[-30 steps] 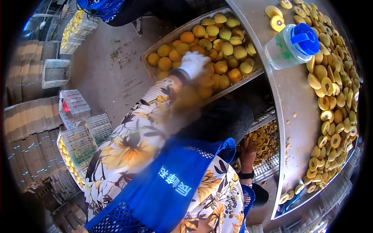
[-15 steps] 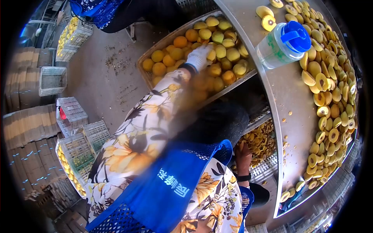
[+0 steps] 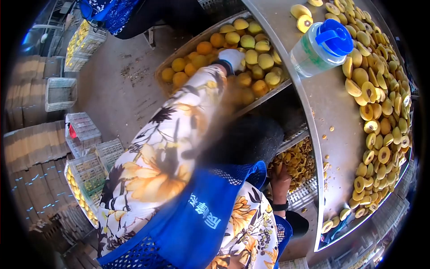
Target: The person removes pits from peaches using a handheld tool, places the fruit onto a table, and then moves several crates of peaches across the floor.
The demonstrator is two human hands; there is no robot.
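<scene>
My left hand [image 3: 231,59], in a white glove, reaches into a crate [image 3: 265,97] of whole yellow peaches [image 3: 251,57]. It rests among the fruit, its fingers curled down and hidden. Motion blurs the area beside that forearm. My right hand [image 3: 280,180] is bare, with a black band at the wrist. Low beside my knee, it is closed over something too small to make out, at the edge of a crate [image 3: 301,196] of yellow-brown fruit scraps [image 3: 295,161].
A metal table [image 3: 333,112] on the right bears many halved peaches [image 3: 384,156] and a blue-lidded plastic jug [image 3: 316,49]. On the left are plastic crates [image 3: 60,93] and stacked cardboard [image 3: 33,143]. Another person's dark-clad leg [image 3: 165,18] is at the top.
My left hand has moved slightly toward the table side among the peaches, and its fingers are more tucked under. The view has shifted a little; my right hand stays about where it was.
</scene>
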